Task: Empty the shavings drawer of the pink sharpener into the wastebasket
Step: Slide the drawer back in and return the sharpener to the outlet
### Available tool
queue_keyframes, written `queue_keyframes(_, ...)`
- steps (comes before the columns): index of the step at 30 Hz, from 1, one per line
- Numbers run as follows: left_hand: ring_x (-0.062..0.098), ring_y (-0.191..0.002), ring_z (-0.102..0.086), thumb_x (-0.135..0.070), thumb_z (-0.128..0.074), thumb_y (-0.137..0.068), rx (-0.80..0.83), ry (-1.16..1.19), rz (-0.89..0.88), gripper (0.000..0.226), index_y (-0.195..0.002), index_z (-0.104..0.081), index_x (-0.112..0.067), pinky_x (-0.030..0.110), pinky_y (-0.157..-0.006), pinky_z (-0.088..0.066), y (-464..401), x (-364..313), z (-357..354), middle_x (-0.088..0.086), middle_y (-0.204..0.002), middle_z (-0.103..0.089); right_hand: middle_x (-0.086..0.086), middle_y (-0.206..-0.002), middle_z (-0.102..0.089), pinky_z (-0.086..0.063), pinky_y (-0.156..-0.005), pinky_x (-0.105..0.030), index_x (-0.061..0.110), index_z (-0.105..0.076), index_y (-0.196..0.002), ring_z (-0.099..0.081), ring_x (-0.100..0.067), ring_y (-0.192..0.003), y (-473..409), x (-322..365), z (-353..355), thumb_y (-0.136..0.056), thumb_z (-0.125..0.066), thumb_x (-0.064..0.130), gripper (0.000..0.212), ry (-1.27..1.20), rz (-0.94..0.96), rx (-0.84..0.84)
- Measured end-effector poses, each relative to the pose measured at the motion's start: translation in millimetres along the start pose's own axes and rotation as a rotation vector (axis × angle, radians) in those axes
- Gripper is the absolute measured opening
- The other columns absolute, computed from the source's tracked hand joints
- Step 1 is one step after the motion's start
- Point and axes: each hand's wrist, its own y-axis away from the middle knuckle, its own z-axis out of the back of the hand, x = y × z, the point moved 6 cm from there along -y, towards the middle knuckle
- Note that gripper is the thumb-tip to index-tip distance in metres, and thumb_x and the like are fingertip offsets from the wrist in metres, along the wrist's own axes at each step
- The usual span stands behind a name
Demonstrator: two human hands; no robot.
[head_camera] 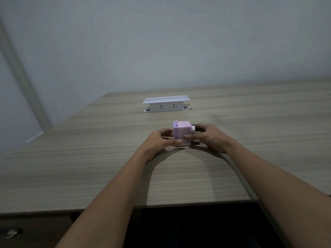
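The pink sharpener (181,130) is a small boxy block with a white crank stub on its right side, standing on the wooden desk (89,158) near the middle. My left hand (158,140) grips its left and front lower side, thumb against the front face. My right hand (208,136) holds its right side by the crank, thumb on the front. The shavings drawer is hidden behind my fingers. No wastebasket is in view.
A white pop-up socket box (166,104) with its lid raised stands on the desk behind the sharpener. The desk's front edge (179,203) runs below my forearms, with a dark gap under it. A grey wall rises behind.
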Motion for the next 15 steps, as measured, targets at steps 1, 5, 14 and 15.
queue_keyframes(1, 0.019, -0.11, -0.073, -0.024, -0.089, -0.074, -0.003, 0.011, -0.01, 0.061, -0.131, -0.069, -0.016, 0.029, -0.091, -0.056, 0.1, -1.5, -0.1, 0.001, -0.121, -0.076, -0.013, -0.116, -0.077, -0.06, -0.085, -0.034, 0.009, -0.069, -0.127, -0.074, -0.026, -0.106, -0.1, -2.1, 1.2, -0.077, -0.084, 0.004, 0.052, 0.002, 0.003, -0.002)
queue_keyframes(5, 0.018, -0.104, -0.075, -0.014, -0.083, -0.083, 0.001, 0.053, -0.029, 0.047, -0.129, -0.071, -0.013, 0.02, -0.082, -0.057, -2.9, -6.6, -1.1, 0.003, -0.115, -0.078, -0.02, -0.117, -0.075, -0.061, -0.086, -0.037, 0.005, -0.07, -0.12, -0.074, -0.026, -0.098, -8.4, -5.4, 10.9, -0.074, -0.086, -0.001, 0.049, 0.02, -0.008, -0.023)
queue_keyframes(14, 0.018, -0.101, -0.074, -0.007, -0.081, -0.083, -0.021, 0.046, -0.037, 0.046, -0.128, -0.071, -0.011, 0.033, -0.089, -0.06, -57.3, -16.2, 6.4, 0.009, -0.114, -0.078, -0.011, -0.111, -0.078, -0.059, -0.085, -0.03, 0.003, -0.072, -0.119, -0.075, -0.022, -0.1, -52.4, -1.5, 38.3, -0.075, -0.085, 0.001, 0.046, 0.039, 0.047, -0.065)
queue_keyframes(15, 0.021, -0.103, -0.074, -0.005, -0.081, -0.082, -0.029, 0.045, -0.048, 0.047, -0.128, -0.071, -0.008, 0.031, -0.09, -0.06, -67.0, -17.2, 7.9, 0.009, -0.115, -0.078, -0.009, -0.11, -0.079, -0.058, -0.082, -0.026, 0.003, -0.073, -0.119, -0.076, -0.019, -0.099, -59.9, 0.1, 42.5, -0.076, -0.084, 0.0, 0.045, 0.042, 0.061, -0.079)
